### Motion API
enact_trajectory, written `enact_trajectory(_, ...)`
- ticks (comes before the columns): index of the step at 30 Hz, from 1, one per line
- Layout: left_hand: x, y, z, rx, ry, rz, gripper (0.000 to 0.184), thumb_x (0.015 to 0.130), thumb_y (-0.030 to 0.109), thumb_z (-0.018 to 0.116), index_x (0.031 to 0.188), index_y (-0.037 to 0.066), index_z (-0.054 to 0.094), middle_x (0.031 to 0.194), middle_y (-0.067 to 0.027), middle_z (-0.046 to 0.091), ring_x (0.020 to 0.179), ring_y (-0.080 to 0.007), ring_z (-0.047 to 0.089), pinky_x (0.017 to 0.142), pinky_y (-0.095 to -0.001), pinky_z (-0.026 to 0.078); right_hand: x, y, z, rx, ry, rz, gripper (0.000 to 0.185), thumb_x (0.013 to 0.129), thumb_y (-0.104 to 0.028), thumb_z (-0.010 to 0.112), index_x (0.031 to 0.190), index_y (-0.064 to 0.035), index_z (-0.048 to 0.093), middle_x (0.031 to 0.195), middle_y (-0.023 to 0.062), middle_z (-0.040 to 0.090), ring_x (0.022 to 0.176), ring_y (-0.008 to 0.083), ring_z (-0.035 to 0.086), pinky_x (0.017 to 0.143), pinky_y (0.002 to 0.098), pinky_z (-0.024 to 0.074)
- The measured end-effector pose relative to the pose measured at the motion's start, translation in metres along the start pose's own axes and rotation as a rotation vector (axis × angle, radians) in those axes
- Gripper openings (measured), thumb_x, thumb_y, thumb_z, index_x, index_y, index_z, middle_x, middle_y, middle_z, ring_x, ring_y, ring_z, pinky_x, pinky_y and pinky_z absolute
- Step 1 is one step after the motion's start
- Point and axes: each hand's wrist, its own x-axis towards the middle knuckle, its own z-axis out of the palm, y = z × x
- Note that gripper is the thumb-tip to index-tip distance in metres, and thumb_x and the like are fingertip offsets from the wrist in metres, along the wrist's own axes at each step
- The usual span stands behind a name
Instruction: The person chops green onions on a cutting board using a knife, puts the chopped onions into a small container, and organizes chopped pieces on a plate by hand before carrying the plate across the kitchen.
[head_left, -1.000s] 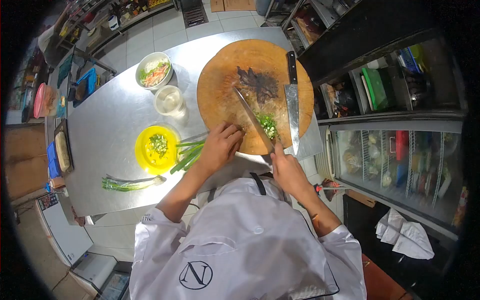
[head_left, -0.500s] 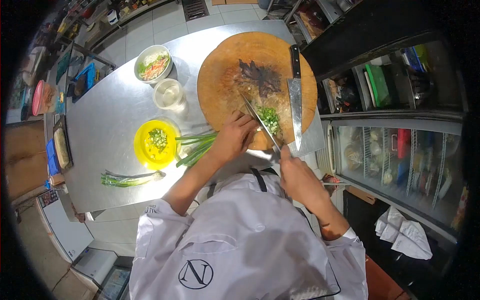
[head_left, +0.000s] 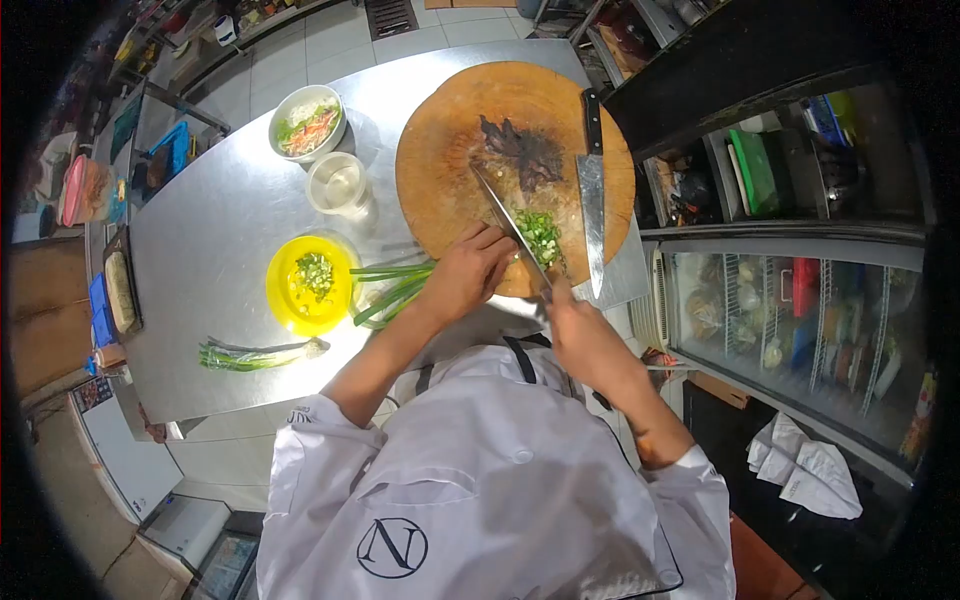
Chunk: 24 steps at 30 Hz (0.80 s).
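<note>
My right hand (head_left: 588,335) is closed around the handle of a knife (head_left: 515,229), its blade slanting up and left over the round wooden cutting board (head_left: 440,150). Right beside the blade, the curled fingers of my left hand (head_left: 468,270) press on a bunch of green onions (head_left: 400,290). The long green leaves stick out to the left past my wrist; the ends under my fingers are hidden. Chopped green onion (head_left: 538,236) lies in a small heap to the right of the blade. Dark, thin pieces (head_left: 525,152) rest farther back on the board.
A second knife (head_left: 592,205) lies along the board's right side. On the metal table (head_left: 200,270) stand a yellow bowl (head_left: 283,318) with chopped green onion, a clear plastic cup (head_left: 337,184), and a white bowl (head_left: 335,135) of shredded vegetables. More green onions (head_left: 262,355) lie front left.
The knife and my right hand have shifted slightly left and toward the back. My left hand stays on the green onions.
</note>
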Motion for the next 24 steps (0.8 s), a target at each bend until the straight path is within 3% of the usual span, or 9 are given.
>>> enact_trajectory(3,0.001,0.001,0.001,0.001,0.004,-0.004,0.009,0.098,0.004,0.074,0.106,0.002,0.071,0.105,-0.0146,0.069,0.099,-0.0382,0.064,0.089,-0.0479,0.055,-0.008,-0.008,-0.008,-0.008,-0.08,0.048,0.035,0.089,0.011,0.059,0.12,0.0167,0.045,0.086,0.0411,0.07,0.089,0.0606,0.071,0.082,0.0637,0.0578)
enact_trajectory(6,0.0,0.003,0.001,-0.03,0.021,-0.015,0.007,0.098,0.004,0.074,0.104,0.002,0.071,0.103,-0.0148,0.068,0.098,-0.038,0.064,0.087,-0.0481,0.055,0.005,0.011,0.022,-0.036,0.083,-0.028,0.035,0.089,0.011,0.058,0.121,0.0166,0.044,0.085,0.0414,0.07,0.09,0.0599,0.072,0.082,0.0637,0.0582)
enact_trajectory(12,-0.002,-0.002,0.002,-0.019,0.03,0.011,0.009,0.097,0.004,0.074,0.105,0.002,0.071,0.103,-0.015,0.069,0.098,-0.0379,0.064,0.087,-0.0475,0.054,-0.004,-0.005,-0.001,0.035,-0.033,0.008,0.035,0.09,0.012,0.058,0.122,0.0161,0.043,0.082,0.041,0.069,0.087,0.06,0.071,0.083,0.0647,0.0576)
enact_trajectory(14,-0.003,-0.001,0.002,-0.018,0.027,-0.012,0.014,0.094,0.003,0.076,0.107,0.002,0.072,0.105,-0.0149,0.069,0.1,-0.0378,0.064,0.088,-0.0476,0.055,0.011,0.02,0.042,-0.039,0.096,-0.039,0.036,0.091,0.011,0.058,0.123,0.0152,0.042,0.082,0.0406,0.069,0.086,0.0603,0.071,0.082,0.0648,0.0575)
enact_trajectory(18,-0.005,0.004,-0.005,-0.013,0.028,0.003,0.02,0.089,0.002,0.077,0.108,0.002,0.073,0.108,-0.0149,0.068,0.103,-0.0376,0.064,0.09,-0.0475,0.055,0.01,0.008,0.028,0.039,0.074,0.024,0.036,0.092,0.009,0.059,0.123,0.0143,0.041,0.08,0.0398,0.068,0.085,0.0604,0.071,0.082,0.0661,0.057)
enact_trajectory(20,-0.005,0.005,-0.007,-0.002,-0.03,-0.033,0.023,0.084,0.001,0.078,0.107,0.003,0.073,0.11,-0.0143,0.068,0.106,-0.0376,0.064,0.092,-0.0471,0.056,-0.003,0.006,0.018,0.112,0.058,-0.036,0.037,0.095,0.006,0.06,0.125,0.012,0.041,0.08,0.0385,0.069,0.084,0.0611,0.07,0.078,0.0676,0.0557)
enact_trajectory(24,-0.005,0.004,-0.012,0.016,-0.06,-0.022,0.02,0.088,0.001,0.077,0.108,0.003,0.073,0.108,-0.0138,0.068,0.106,-0.0381,0.064,0.093,-0.0474,0.056,-0.024,-0.004,-0.001,0.105,0.158,-0.227,0.035,0.102,-0.003,0.061,0.129,0.009,0.042,0.08,0.0375,0.069,0.083,0.062,0.068,0.074,0.0684,0.0539)
